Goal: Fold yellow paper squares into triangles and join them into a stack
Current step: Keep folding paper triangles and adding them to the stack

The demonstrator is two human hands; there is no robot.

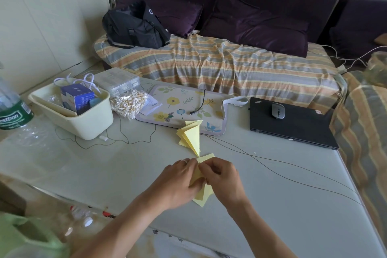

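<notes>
So far, in the head view, part of the work looks done: a cluster of folded yellow triangles (191,135) lies joined together on the table (272,195), toward its middle, its far tip overlapping the near edge of the floral mat (180,107). Just nearer the person, the left hand (178,182) and right hand (222,178) meet over more yellow paper (202,195), fingers curled and pinching it between them; how many sheets lie there I cannot tell. I judge this fold unfinished, and joining it to the cluster is still to come.
</notes>
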